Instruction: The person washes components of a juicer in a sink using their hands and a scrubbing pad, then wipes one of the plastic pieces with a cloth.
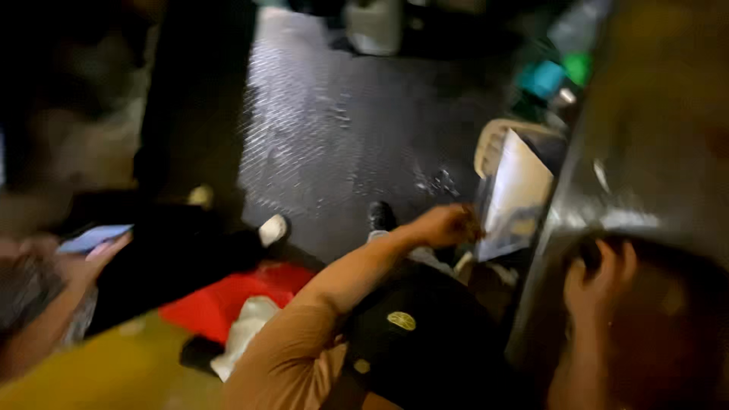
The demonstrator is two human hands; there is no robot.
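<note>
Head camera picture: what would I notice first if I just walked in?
Probably the bright red cloth low in the middle, beside a yellow surface at bottom left. Then the left hand gripping a shiny sheet at centre right, while the right hand holds the edge of a big grey metal panel.

Floor (pixel 334 129): dark grey, ribbed sheen. Sheet (pixel 516 193): pale cream, glossy. Cloth (pixel 228 300): red. Sleeve (pixel 281 357): tan. Container (pixel 543 78): teal. Metal panel (pixel 645 152): dull grey-brown.
</note>
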